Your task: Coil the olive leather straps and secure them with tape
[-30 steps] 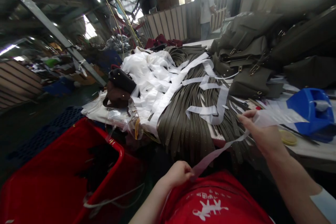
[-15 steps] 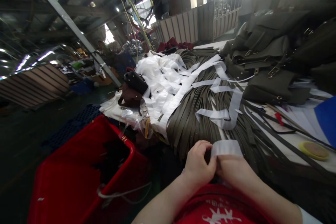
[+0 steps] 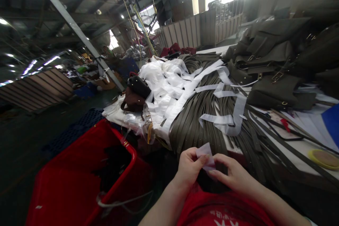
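Observation:
My left hand (image 3: 188,165) and my right hand (image 3: 233,174) meet low in the middle of the view, just above my red shirt. Both pinch a small folded piece of white strip (image 3: 206,155), whose upper corner sticks up between the fingertips. Right behind the hands a heap of olive-green straps (image 3: 196,123) hangs over the table edge. Loose white strips (image 3: 225,118) lie across the straps, and a larger pile of white strips (image 3: 166,81) sits further back on the left.
A red plastic crate (image 3: 79,180) stands on the floor at lower left. Olive-green bags (image 3: 275,60) are stacked at the right. A dark brown bag (image 3: 134,100) lies at the table's left end. A yellow disc (image 3: 324,159) and a blue object (image 3: 332,122) sit at the right edge.
One second ago my hands were apart, drawing a long white strip out to the right. They came together and the strip is now folded small between both hands.

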Action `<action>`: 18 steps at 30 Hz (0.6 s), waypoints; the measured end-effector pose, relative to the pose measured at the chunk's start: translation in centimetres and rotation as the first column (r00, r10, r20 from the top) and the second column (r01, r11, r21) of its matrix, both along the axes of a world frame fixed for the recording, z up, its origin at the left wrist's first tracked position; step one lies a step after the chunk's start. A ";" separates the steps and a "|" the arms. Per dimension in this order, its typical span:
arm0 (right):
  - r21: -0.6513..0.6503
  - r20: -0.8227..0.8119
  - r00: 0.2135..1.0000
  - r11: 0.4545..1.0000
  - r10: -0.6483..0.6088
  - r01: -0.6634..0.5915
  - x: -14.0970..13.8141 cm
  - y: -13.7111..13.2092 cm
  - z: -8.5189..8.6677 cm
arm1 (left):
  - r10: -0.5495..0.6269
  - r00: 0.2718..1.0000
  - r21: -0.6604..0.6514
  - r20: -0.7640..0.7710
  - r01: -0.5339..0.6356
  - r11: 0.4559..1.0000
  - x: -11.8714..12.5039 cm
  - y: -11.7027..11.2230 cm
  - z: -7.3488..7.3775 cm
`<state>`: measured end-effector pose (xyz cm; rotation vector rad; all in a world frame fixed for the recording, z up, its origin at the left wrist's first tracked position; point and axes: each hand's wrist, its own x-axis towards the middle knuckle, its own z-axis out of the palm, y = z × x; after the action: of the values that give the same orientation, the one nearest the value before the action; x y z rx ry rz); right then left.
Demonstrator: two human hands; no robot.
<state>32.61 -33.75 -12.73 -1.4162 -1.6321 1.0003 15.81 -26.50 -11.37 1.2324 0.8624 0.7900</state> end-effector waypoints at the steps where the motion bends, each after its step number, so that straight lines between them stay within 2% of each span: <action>1: -0.009 -0.033 0.999 1.000 0.007 -0.007 -0.1 0.2 -0.4 | -0.010 1.000 0.005 0.002 0.010 1.000 -0.1 0.0 0.0; 4: -0.033 -0.077 0.997 0.999 0.003 -0.006 -0.4 0.5 -1.5 | -0.024 1.000 0.040 -0.006 0.024 0.999 -0.3 0.0 0.2; 6: -0.045 -0.072 0.997 0.999 0.000 -0.004 -0.7 0.6 -1.9 | -0.005 0.999 0.119 -0.032 0.009 0.993 -0.4 0.2 0.6; 8: -0.054 -0.060 0.998 0.999 -0.002 -0.001 -1.0 0.5 -2.0 | 0.038 0.997 0.212 -0.062 -0.024 0.977 -0.5 0.4 0.9; 10: -0.067 -0.043 0.999 0.998 -0.010 0.007 -1.2 0.5 -1.9 | 0.062 0.996 0.247 -0.063 -0.045 0.968 -0.5 0.5 1.1; 18: -0.068 -0.103 0.995 0.997 0.017 -0.025 -1.5 0.4 -1.9 | 0.013 0.997 0.001 0.072 -0.013 1.000 -0.2 0.3 -0.2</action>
<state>31.06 -33.35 -14.62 -1.3725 -1.5539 1.1330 15.63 -26.24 -11.55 1.1932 0.8119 0.8405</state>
